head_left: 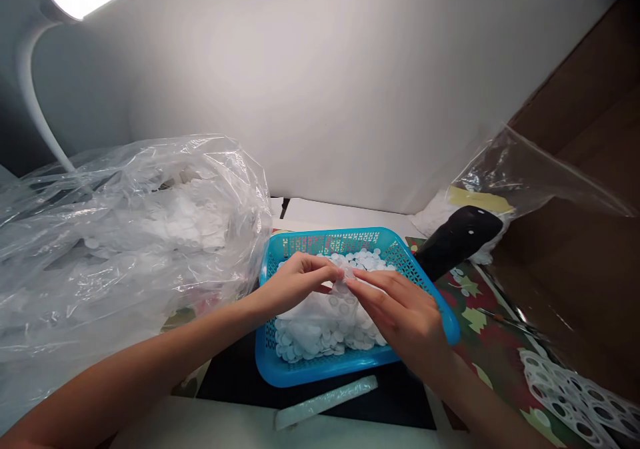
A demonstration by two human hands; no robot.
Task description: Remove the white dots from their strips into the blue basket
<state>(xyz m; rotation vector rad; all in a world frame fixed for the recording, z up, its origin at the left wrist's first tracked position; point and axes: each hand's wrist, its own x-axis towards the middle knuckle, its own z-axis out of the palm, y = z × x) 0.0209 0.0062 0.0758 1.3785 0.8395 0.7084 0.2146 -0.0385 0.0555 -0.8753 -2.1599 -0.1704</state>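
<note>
A bare left forearm (pixel 165 362) and a bare right forearm (pixel 487 399) lie nearest the camera and lead to the left hand (pixel 295 281) and the right hand (pixel 407 309). The left thumb and forefinger are pinched on a small translucent whitish piece with a rounded outline (pixel 349 274); the right fingertips touch it from the opposite side, but whether they also clamp it cannot be told. The small piece is located above the interior of a blue rectangular plastic basket with perforated walls (pixel 283 374). Directly below the grip, a translucent plastic sheet with ring-shaped marks (pixel 345 309) rests over a heap of small white round discs (pixel 325 339); whether the sheet is joined to the gripped piece cannot be determined. On the near side of the grip, a pale, glossy narrow strip (pixel 327 402) lies in front of the basket, partly on a flat black panel (pixel 400 402). Left of the grip stands a large crumpled clear plastic bag (pixel 240 169) with white contents (pixel 193 216); beyond it rises a white lamp with a curved neck (pixel 27 79), its tube lit. Right of the grip and slightly beyond it, a black object with a rounded end (pixel 460 236) leans outward beside the basket. Farther right on the same side is a clear plastic bag with a yellow patch (pixel 493 162). To the near right, a white sheet with round cut-outs (pixel 563 386) lies on a red and green leaf-patterned cloth (pixel 473 289).
</note>
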